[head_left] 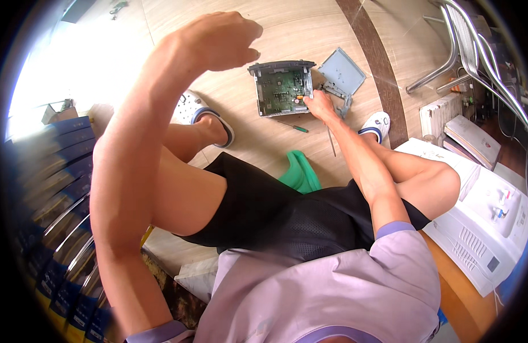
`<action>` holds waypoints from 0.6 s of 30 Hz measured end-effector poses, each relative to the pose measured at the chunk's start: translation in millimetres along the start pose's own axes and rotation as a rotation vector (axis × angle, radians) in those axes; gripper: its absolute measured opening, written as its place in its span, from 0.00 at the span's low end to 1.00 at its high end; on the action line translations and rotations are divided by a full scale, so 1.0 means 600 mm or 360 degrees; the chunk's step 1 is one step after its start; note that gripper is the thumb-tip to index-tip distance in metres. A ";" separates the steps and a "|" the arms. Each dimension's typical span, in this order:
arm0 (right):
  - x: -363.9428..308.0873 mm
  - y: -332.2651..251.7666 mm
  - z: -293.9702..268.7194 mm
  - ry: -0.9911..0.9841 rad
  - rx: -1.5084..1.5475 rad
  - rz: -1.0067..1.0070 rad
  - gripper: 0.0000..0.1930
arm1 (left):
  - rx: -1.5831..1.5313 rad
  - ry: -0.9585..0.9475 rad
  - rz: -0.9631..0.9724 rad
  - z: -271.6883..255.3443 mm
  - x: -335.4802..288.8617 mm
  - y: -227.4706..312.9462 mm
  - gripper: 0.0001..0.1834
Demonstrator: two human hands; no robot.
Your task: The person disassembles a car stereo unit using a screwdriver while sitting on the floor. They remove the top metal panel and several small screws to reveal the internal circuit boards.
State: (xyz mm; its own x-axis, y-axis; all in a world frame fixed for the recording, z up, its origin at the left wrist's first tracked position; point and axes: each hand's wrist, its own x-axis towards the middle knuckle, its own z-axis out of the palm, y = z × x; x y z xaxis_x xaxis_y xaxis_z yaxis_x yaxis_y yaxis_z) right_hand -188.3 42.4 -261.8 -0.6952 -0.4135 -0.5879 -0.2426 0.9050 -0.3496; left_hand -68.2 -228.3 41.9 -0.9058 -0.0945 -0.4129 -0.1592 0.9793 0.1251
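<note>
An opened electronic unit (284,86) lies on the floor, its metal case showing a green circuit board and a dark front panel along the far side. At its right wall, my right hand (321,107) is closed on the case edge, with the thumb over the board near a small orange part. My left hand (225,41) is raised in the air to the upper left of the unit. Its fingers are loosely bent and apart, and nothing shows between them. Beside the right hand lie a flat grey metal cover (342,71) and a loose metal bracket (345,106).
A green-handled screwdriver (300,129) lies just below the unit, and a thin metal rod (331,143) shows by my right forearm. Green cloth (301,171) is between my legs. Blue boxes (69,148) line the left; a metal chair (458,46) and a white appliance (475,228) stand right.
</note>
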 end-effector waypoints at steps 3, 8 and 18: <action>-0.002 -0.011 -0.009 -0.0037 -0.0024 -0.0001 0.20 | -0.0061 -0.0108 -0.0064 0.004 0.001 0.001 0.24; 0.003 -0.010 -0.020 -0.0037 -0.0099 -0.0039 0.18 | -0.0061 -0.0041 -0.0071 0.011 0.000 -0.005 0.23; -0.007 -0.089 -0.081 0.0156 -0.0252 -0.0292 0.13 | -0.0051 0.0023 -0.0065 -0.004 -0.004 -0.008 0.23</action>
State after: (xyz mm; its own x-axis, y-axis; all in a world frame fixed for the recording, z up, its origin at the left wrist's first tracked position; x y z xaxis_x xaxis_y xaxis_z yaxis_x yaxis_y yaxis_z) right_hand -205.7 0.9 -205.2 -0.6905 -0.5673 -0.4488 -0.4679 0.8235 -0.3208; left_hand -66.1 -233.3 44.4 -0.9039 -0.1372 -0.4050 -0.2085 0.9683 0.1373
